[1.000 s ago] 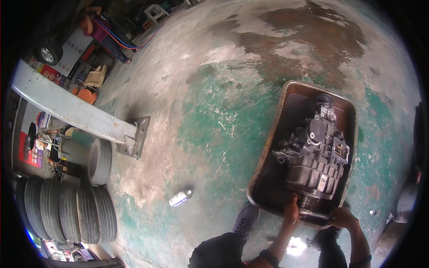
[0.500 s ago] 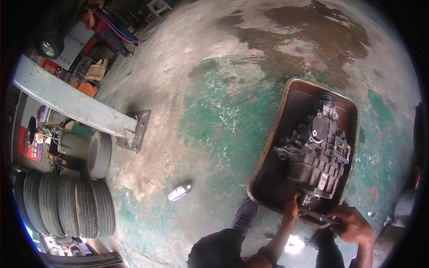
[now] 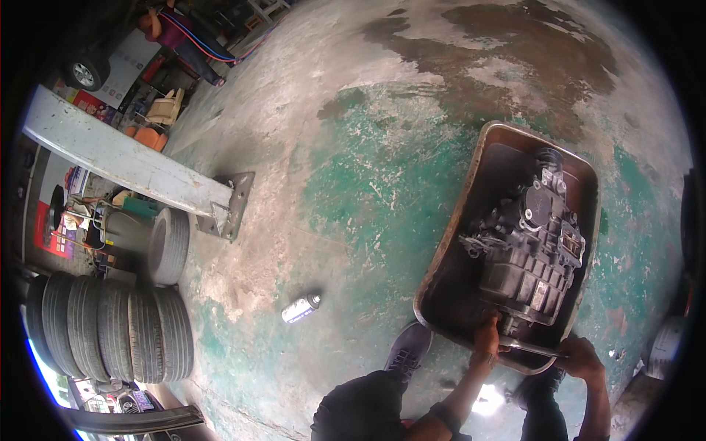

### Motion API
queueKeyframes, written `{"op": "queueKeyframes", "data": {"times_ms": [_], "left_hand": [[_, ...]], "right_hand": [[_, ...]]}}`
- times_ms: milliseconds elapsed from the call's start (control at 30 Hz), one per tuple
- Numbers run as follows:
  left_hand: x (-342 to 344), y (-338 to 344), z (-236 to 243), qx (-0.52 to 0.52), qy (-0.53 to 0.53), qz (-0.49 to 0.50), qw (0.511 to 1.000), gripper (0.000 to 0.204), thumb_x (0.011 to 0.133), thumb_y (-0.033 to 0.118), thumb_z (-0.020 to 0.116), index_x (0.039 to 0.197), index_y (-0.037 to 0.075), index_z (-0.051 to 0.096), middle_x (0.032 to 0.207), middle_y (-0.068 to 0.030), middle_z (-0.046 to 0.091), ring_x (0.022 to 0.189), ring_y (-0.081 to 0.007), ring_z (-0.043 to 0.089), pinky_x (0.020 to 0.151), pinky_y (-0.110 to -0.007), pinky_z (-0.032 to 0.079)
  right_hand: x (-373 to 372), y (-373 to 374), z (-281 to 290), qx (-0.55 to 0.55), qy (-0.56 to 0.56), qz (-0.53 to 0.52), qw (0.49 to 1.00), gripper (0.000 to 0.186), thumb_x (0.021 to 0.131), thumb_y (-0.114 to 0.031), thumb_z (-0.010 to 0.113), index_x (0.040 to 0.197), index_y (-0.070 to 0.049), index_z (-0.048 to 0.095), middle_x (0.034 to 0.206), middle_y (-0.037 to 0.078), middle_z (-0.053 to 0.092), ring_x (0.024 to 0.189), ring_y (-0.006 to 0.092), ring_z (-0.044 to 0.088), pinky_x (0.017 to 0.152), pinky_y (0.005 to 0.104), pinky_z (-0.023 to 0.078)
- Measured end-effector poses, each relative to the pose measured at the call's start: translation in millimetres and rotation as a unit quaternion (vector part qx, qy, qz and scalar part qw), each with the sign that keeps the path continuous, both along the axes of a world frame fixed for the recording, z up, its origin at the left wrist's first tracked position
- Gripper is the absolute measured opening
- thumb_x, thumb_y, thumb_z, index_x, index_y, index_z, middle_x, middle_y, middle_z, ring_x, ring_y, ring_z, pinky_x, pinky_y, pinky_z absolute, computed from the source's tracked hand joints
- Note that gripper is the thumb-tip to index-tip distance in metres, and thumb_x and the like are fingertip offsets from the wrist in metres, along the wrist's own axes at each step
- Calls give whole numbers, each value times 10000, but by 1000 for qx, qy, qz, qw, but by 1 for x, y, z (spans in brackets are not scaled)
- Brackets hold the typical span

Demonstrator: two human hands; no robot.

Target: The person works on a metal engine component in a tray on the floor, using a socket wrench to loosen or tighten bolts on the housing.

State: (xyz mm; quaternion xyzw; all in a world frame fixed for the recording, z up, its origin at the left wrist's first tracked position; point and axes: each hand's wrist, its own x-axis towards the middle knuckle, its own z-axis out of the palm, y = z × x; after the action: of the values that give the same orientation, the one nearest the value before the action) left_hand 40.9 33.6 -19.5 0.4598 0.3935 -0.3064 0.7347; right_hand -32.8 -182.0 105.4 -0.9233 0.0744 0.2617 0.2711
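A dark, grimy gearbox (image 3: 526, 275) lies in a deep rectangular metal pan (image 3: 450, 242) on the floor. My right hand (image 3: 581, 359) is closed round the outer end of a long silver wrench (image 3: 531, 347), which crosses the pan's near end. The inner end of that wrench reaches beside my left hand (image 3: 486, 339), at the gearbox's near end by a protruding shaft (image 3: 517, 325). My left fingers are curled against that end; what they grip is hidden.
A spray can (image 3: 301, 309) lies on the floor left of my shoe (image 3: 409, 347). A grey post (image 3: 132, 158) with a bolted base plate (image 3: 237, 207) rises at left, near a row of several tyres (image 3: 114, 331). Far off stands another person (image 3: 184, 40) with red and blue hoses.
My right hand has swung slightly lower with the wrench, which now shows brighter. The whole view has shifted a little; my left hand stays by the gearbox's near end.
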Motion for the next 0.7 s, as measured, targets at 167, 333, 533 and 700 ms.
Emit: {"op": "queueKeyframes", "data": {"times_ms": [167,333,533,700], "left_hand": [[5,-2,8,36,2,-26,999,429,836,466,540,1134,158,564,1042,-52,576,815,-215,578,448,-356,503],[0,-5,-2,14,45,15,999,424,850,457,541,1151,160,575,1046,-37,586,847,-211,570,497,-379,483],[0,-7,2,4,29,-21,999,414,874,445,502,1172,162,552,1089,-40,569,830,-216,576,487,-366,482],[-2,-1,2,-48,49,-7,998,339,901,450,440,1048,152,511,941,-81,613,670,-243,617,454,-356,493]], "right_hand": [[-12,-1,-45,4,29,9,1000,255,617,-260,661,786,-70,681,756,163,642,775,337,624,752,412,487],[-7,0,-46,-35,23,65,997,288,616,-285,677,811,-75,696,782,164,651,779,328,632,751,410,489],[14,8,25,27,106,43,993,354,638,-319,695,869,-52,676,756,163,650,759,332,631,728,375,499],[30,38,111,132,-56,39,989,320,659,-86,681,967,-19,626,898,143,643,792,282,632,719,340,511]]}}
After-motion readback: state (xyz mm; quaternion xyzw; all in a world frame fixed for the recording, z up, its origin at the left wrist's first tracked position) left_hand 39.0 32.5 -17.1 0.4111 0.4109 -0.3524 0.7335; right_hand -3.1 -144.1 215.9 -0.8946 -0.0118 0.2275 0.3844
